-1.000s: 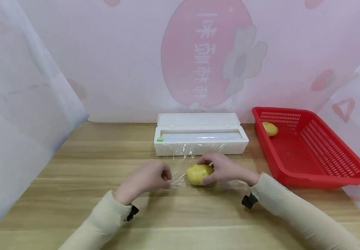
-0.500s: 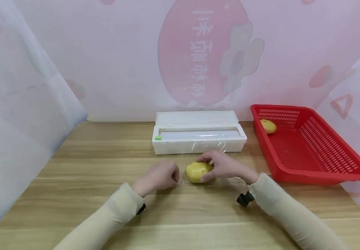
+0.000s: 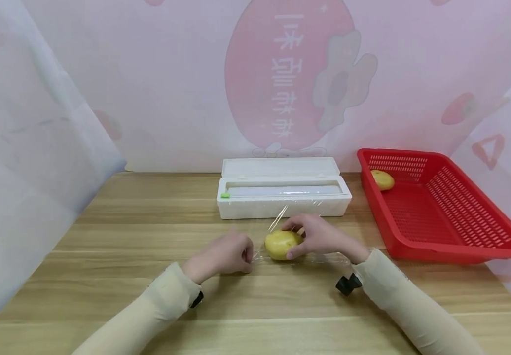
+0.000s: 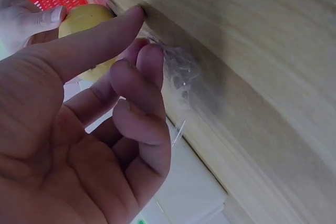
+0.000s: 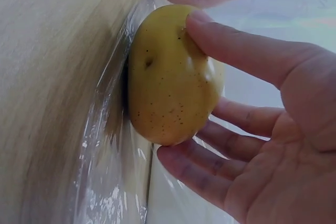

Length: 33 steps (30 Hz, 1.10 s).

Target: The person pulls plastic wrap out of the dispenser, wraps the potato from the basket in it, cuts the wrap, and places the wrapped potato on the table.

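Observation:
A yellow potato point(image 3: 279, 245) rests on a sheet of clear plastic wrap point(image 5: 102, 145) spread over the table. My right hand point(image 3: 315, 238) grips the potato's right side, with thumb and fingertips on opposite sides of its skin in the right wrist view. Left of the potato, my left hand point(image 3: 226, 252) has its fingers curled and pinches the corner of the wrap, which bunches up point(image 4: 181, 69) by the fingertips. The exact contact is partly hidden. Behind the potato, the wrap runs back to an open white dispenser box point(image 3: 282, 209) with a roll point(image 3: 284, 191) inside.
A red plastic basket point(image 3: 415, 249) stands on the right side of the wooden table point(image 3: 118, 236), with another potato point(image 3: 382, 180) in its far left corner. The box has a raised lid point(image 3: 279, 166) and a small green slider point(image 3: 225, 195). Printed cloth hangs behind and at both sides.
My left hand has shifted right, closer to the potato, then slightly back left. A bright diagonal crease now shows in the wrap. My right hand stays on the potato, which has barely moved.

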Motion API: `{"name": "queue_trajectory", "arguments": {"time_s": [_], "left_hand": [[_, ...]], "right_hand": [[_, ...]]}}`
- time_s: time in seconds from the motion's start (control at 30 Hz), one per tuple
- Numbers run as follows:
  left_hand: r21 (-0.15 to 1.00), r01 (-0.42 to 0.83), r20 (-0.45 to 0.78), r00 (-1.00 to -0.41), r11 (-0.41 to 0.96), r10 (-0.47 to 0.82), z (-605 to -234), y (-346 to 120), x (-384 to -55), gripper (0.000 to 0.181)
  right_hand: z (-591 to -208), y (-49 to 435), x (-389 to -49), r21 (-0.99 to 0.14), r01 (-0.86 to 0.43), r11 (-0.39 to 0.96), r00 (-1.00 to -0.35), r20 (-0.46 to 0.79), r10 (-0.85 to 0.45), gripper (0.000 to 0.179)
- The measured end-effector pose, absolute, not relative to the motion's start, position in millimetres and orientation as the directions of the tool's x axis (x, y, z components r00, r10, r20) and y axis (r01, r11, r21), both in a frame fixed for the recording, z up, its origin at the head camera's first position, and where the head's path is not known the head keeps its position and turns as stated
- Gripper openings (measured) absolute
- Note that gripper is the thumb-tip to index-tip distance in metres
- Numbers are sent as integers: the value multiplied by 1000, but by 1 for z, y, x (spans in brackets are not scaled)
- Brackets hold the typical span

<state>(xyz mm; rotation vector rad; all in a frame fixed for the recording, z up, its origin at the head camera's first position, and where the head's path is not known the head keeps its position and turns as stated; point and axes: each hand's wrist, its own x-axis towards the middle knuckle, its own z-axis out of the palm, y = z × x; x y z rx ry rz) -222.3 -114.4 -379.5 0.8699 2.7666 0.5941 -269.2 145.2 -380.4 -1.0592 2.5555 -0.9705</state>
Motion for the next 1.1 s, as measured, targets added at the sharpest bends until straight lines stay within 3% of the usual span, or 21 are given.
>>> {"name": "queue_trajectory", "arguments": {"time_s": [0.43, 0.83, 1.1], "left_hand": [[454, 448, -116, -827, 770, 550, -378, -120, -217, 27], [457, 431, -127, -834, 778, 537, -379, -123, -222, 24], [425, 484, -123, -806, 765, 579, -377, -124, -223, 23]], "right_hand": [[-388, 154, -270, -720, -524, 454, -701, 61, -711, 56], [-387, 155, -275, -696, -572, 434, -676, 100, -730, 57], [-385, 155, -277, -685, -572, 451, -679, 87, -729, 57]]}}
